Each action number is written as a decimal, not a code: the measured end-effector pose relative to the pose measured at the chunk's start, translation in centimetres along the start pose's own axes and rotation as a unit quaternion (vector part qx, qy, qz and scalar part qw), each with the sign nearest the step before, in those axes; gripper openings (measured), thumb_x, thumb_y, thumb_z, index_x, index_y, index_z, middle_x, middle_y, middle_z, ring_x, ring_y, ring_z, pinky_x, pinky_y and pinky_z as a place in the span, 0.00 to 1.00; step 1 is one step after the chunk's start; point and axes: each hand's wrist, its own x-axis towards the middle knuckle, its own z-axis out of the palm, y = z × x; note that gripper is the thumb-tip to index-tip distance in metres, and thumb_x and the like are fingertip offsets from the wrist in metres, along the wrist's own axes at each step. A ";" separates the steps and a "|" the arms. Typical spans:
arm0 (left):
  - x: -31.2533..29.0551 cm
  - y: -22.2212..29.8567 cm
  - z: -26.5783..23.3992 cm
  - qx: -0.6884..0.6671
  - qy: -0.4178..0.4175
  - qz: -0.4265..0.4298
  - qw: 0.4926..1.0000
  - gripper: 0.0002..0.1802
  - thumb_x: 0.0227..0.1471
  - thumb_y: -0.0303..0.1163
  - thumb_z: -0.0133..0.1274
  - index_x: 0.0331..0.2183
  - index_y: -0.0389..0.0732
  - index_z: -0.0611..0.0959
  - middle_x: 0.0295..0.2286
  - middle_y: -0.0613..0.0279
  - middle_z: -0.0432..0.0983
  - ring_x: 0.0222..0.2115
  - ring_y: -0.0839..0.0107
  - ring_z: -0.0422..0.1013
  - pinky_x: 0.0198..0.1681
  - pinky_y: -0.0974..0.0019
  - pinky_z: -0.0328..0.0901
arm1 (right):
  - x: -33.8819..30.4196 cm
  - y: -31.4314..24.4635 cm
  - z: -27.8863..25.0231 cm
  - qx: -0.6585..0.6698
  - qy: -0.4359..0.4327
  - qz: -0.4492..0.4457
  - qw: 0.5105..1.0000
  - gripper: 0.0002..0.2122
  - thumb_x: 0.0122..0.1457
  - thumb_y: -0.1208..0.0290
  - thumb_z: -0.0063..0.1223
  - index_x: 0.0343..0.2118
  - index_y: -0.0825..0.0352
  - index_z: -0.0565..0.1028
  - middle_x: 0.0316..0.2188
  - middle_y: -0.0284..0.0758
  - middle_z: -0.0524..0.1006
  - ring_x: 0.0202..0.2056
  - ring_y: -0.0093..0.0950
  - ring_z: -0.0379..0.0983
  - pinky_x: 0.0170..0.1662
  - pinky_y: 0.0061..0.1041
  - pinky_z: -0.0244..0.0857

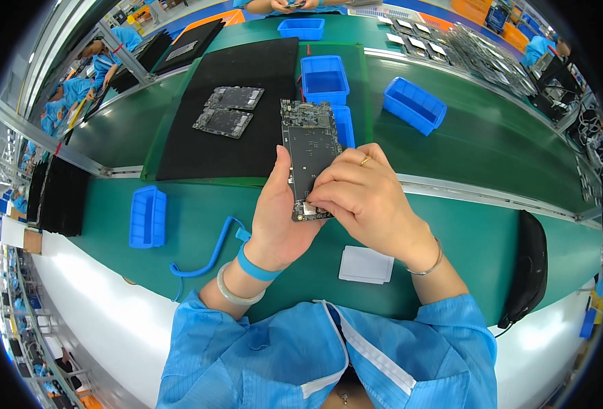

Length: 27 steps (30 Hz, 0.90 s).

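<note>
A long dark circuit board [310, 153] is held upright over the bench in my left hand [274, 225], whose thumb lies along its left edge. My right hand [373, 201] has thumb and fingertips pinched together at the board's lower end, beside a small silvery part [308, 208]. Whatever those fingertips pinch, if anything, is too small and covered to make out. Farther off, two more circuit boards, one nearer [222, 123] and one behind it [237, 97], lie side by side on a black mat [179, 153]. A blue band with a coiled cord [213, 258] circles my left wrist.
Blue bins stand behind the held board [325, 76], at right [415, 105] and at near left [147, 217]. White cards [365, 264] lie by my right forearm. A black pouch [525, 266] rests at the right. A metal rail [465, 192] crosses the green bench. Other people work beyond.
</note>
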 end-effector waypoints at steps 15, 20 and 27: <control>-0.1 -1.1 0.3 -0.024 0.015 -0.049 0.998 0.31 0.60 0.58 0.26 0.48 0.45 0.70 0.41 0.62 0.73 0.42 0.67 0.70 0.44 0.56 0.67 | 0.3 2.0 -0.8 0.004 0.052 0.072 0.996 0.02 0.44 0.78 0.57 0.23 0.65 0.75 0.24 0.32 0.74 0.31 0.32 0.70 0.34 0.29 0.59; -0.2 -0.9 0.9 -0.045 -0.046 -0.079 0.995 0.35 0.61 0.56 0.22 0.53 0.39 0.67 0.44 0.48 0.70 0.42 0.58 0.69 0.44 0.50 0.65 | 0.6 4.4 -3.3 0.010 0.088 0.171 0.981 0.09 0.46 0.75 0.60 0.32 0.68 0.77 0.32 0.37 0.77 0.37 0.36 0.73 0.44 0.31 0.63; -1.0 -1.2 1.4 -0.021 -0.044 -0.116 0.992 0.34 0.60 0.58 0.24 0.52 0.42 0.67 0.43 0.52 0.71 0.42 0.62 0.70 0.43 0.55 0.68 | 0.2 5.2 -4.5 0.150 -0.018 0.243 0.958 0.18 0.45 0.77 0.61 0.42 0.73 0.76 0.39 0.43 0.78 0.41 0.33 0.75 0.47 0.28 0.66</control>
